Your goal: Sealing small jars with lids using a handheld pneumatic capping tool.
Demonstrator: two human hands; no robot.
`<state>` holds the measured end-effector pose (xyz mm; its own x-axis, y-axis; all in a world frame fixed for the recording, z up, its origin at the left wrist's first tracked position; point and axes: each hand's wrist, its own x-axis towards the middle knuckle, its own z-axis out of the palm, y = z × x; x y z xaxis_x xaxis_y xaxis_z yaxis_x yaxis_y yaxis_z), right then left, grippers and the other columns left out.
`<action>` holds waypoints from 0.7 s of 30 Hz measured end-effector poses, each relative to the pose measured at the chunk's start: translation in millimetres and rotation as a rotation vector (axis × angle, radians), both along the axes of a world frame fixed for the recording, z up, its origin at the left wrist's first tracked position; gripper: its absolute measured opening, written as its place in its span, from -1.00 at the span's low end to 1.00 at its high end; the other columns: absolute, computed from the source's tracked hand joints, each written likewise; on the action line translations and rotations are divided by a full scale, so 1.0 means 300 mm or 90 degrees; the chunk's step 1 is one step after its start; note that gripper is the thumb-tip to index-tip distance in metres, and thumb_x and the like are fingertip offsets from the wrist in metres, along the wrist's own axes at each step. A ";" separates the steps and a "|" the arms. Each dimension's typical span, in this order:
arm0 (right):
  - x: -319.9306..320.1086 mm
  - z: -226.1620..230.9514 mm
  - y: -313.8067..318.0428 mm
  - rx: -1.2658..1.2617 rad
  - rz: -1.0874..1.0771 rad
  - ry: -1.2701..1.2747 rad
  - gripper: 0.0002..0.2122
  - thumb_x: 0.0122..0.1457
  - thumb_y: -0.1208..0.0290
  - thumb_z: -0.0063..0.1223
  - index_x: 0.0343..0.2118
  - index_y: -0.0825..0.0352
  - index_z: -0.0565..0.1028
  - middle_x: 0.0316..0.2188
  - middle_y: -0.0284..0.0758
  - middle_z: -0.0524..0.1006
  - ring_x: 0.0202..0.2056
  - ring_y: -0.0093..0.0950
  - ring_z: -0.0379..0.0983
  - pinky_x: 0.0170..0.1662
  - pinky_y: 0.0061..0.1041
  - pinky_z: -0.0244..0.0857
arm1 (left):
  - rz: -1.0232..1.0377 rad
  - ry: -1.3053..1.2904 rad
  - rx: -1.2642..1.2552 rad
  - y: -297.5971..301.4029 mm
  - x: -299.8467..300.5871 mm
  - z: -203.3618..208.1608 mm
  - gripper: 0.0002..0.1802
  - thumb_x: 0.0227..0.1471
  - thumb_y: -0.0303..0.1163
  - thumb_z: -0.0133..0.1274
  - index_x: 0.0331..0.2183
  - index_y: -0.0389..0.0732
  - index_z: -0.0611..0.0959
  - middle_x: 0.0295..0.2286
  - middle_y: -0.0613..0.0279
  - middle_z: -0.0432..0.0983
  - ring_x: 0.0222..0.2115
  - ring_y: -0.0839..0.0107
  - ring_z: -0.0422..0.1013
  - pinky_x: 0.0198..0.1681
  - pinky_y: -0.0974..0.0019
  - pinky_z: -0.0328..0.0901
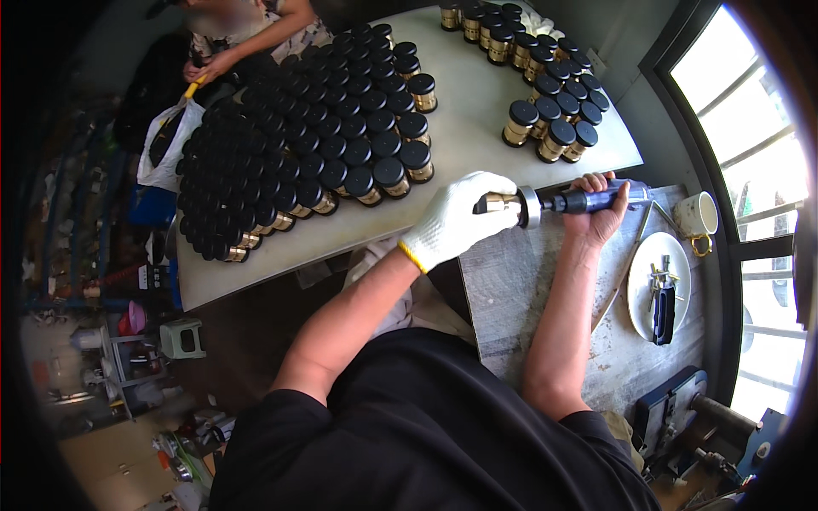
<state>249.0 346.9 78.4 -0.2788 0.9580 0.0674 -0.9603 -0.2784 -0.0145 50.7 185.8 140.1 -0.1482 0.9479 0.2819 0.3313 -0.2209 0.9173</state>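
Brass-and-black cylinder, pinched in the grip of the left hand near the pale counter, faces a driver clenched in the right hand, seemingly mid-operation; which of the larger group and smaller group thereon is finished cannot be told.

Head-worn fisheye view, facing down, near pale table

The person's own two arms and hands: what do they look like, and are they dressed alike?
Not quite. The left hand wears a white, textured fabric glove with a yellow edge at the wrist; the right hand is bare. Both forearms are uncovered below short, plain black sleeves.
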 end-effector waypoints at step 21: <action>-0.007 0.010 -0.003 -0.005 -0.006 0.010 -0.71 0.23 0.20 0.11 -0.22 0.31 0.36 -0.52 -0.41 0.28 -0.47 -0.55 0.23 -0.32 -0.56 0.21 | 0.196 0.192 -0.064 0.470 -0.050 -0.069 -0.44 -0.21 -0.06 0.33 -0.19 -0.20 0.63 -0.28 -0.01 0.62 -0.20 -0.04 0.53 -0.13 0.01 0.41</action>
<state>247.0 345.9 81.3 -0.2682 0.9613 0.0634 -0.9632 -0.2689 0.0026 35.7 326.8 119.4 -0.3529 0.8975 0.2643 0.6236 0.0150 0.7816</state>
